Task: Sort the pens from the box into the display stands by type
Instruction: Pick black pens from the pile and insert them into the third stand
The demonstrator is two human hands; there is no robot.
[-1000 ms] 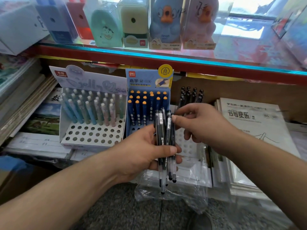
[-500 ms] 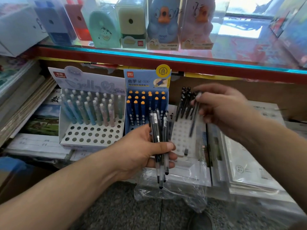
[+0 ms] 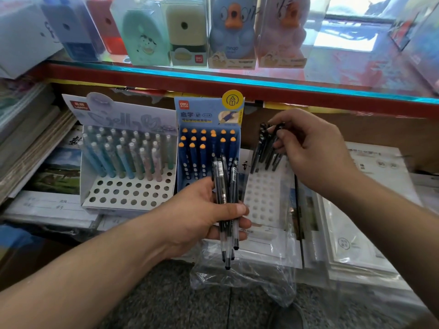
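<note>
Head view: my left hand [image 3: 202,214] grips a bundle [image 3: 224,193] of black pens, thumb across the front and fingers curled behind. The pens stand roughly upright, tips down, and hang just above a crumpled plastic bag [image 3: 249,276] lying at the near edge of the counter. The bundle sits in front of the blue stand [image 3: 209,119], partly covering its right side.

My right hand [image 3: 313,150] reaches to the far end of the white stand [image 3: 263,200]. Its thumb and fingertips are curled in and pinch the top of one pen [image 3: 270,153], which leans in the far rows of holes among a few other black pens [image 3: 257,150] already standing there. The nearer rows of that stand show only open holes.

The blue stand, just left of the white one, holds blue pens with orange caps. Further left is a pale stand [image 3: 128,191] with pastel pens in its far rows and bare holes nearer me. Notebooks [image 3: 370,176] lie flat to the right of the white stand, under my right wrist. A red-edged shelf [image 3: 237,89] runs above the stands, with boxed sharpeners [image 3: 185,32] on top.
</note>
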